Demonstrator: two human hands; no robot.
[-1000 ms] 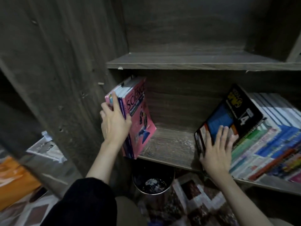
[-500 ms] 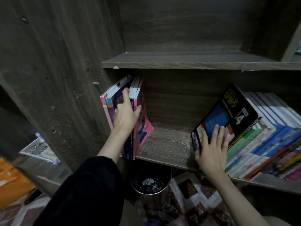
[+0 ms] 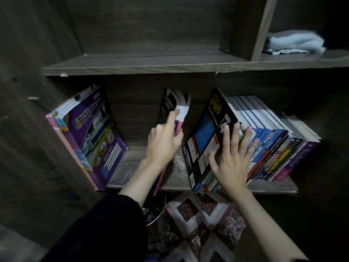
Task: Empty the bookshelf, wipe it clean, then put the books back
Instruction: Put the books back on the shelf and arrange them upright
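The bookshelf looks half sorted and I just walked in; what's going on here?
A person is working at the lower shelf. Their left hand holds a thin book in the middle gap. Their right hand presses flat against the black book leaning on the row at right. A purple book leans at the far left.

Open shelf board lies between leaning purple books, left, and the central thin book. A book row fills the right.
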